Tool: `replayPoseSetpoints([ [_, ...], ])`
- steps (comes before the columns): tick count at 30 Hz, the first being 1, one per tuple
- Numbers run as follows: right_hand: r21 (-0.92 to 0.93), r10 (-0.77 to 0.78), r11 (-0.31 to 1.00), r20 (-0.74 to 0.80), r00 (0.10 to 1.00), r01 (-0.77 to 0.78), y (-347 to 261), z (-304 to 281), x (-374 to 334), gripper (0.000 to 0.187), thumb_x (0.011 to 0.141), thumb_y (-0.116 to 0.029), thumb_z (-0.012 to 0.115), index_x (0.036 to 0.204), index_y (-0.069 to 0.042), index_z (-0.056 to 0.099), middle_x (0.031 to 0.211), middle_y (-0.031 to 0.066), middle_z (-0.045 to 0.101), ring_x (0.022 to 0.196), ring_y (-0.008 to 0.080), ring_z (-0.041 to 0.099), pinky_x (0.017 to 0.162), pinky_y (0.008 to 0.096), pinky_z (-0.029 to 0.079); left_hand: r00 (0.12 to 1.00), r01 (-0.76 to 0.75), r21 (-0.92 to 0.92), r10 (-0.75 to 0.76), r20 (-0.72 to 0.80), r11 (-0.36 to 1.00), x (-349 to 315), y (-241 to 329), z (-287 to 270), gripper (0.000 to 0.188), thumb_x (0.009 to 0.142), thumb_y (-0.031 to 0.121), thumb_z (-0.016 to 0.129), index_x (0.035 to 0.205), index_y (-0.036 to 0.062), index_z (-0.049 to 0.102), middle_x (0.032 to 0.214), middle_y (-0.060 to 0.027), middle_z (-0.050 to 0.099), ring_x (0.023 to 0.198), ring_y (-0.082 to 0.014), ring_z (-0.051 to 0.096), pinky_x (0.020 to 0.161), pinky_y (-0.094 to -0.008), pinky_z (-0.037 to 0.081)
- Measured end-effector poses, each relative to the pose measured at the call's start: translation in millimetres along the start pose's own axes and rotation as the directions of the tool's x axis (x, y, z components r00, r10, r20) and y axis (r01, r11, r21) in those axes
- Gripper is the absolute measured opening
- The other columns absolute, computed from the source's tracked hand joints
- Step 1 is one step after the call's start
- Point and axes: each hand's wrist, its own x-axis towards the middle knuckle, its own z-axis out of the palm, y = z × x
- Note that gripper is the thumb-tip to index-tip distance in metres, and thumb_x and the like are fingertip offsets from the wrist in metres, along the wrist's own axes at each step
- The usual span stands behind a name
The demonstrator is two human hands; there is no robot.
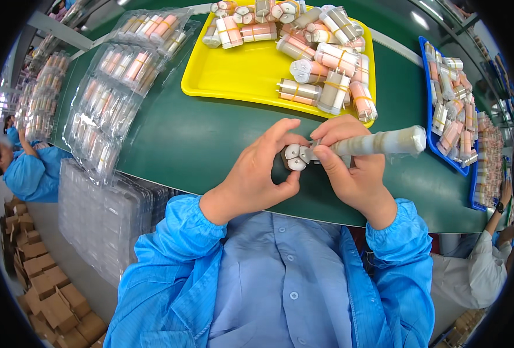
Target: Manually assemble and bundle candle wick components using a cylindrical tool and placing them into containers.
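My left hand [251, 168] is curled around a bundle of three small cylinders [295, 157], their round white ends facing up, each with a dark dot. Its index finger and thumb stand apart above and below the bundle; the other fingers are partly hidden. My right hand [352, 168] grips a long pale rod-like tool [387, 141] between thumb and fingers. The tool has a ribbed, whitish-beige surface with a clear wrapping toward its far-right end. Its narrow grey tip meets the bundle's edge; whether anything passes between them is too small to tell.
Ahead on the green table [170, 151], a yellow tray [234, 87] holds several banded pink, white and beige cylinder bundles. Filled clear blister trays [112, 93] lie left, above stacked empty ones [103, 214]. Blue trays [442, 152] stand right. Co-workers sit either side; cardboard boxes [54, 307] line the floor.
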Motion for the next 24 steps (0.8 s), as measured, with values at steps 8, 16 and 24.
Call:
replayPoseSetpoints([
  [8, -0.142, -0.06, 0.987, 0.093, 0.994, 0.073, -5.5, 2.1, 5.1, 0.014, 0.086, 0.001, 0.074, 0.092, -0.003, 0.062, 0.089, 0.0123, 0.066, 0.085, 0.029, 0.067, 0.074, 0.039, 0.053, 1.0, -0.001, 0.282, 0.009, -0.027, 0.959, 4.2, 2.3, -1.4, 0.076, 0.073, 0.003, 0.081, 0.14, 0.0018, 0.044, 0.108, -0.0145, 0.067, 0.094, -0.0336, 0.064, 0.083, -0.0399, 0.054],
  [16, 0.133, 0.111, 0.986, -0.099, 0.989, -0.097, 2.0, -5.9, 1.7, 0.009, 0.09, -0.001, 0.07, 0.094, 0.0, 0.062, 0.096, 0.0127, 0.067, 0.089, 0.0248, 0.065, 0.077, 0.0352, 0.052, 0.996, -0.049, 0.152, 0.058, -0.061, 0.987, 1.9, -0.3, 2.9, 0.076, 0.073, -0.004, 0.076, 0.141, 0.0004, 0.043, 0.107, -0.0147, 0.067, 0.094, -0.0307, 0.066, 0.083, -0.0383, 0.055],
  [24, 0.026, 0.058, 0.998, -0.026, 0.998, -0.057, 3.1, -1.4, 1.5, 0.01, 0.091, -0.003, 0.071, 0.096, -0.002, 0.062, 0.096, 0.0121, 0.066, 0.088, 0.025, 0.065, 0.076, 0.036, 0.052, 1.0, -0.016, 0.035, 0.016, 0.016, 0.999, 1.0, 0.2, 1.0, 0.081, 0.073, -0.007, 0.071, 0.145, 0.0006, 0.037, 0.112, -0.0171, 0.068, 0.098, -0.0326, 0.068, 0.086, -0.0387, 0.055],
])
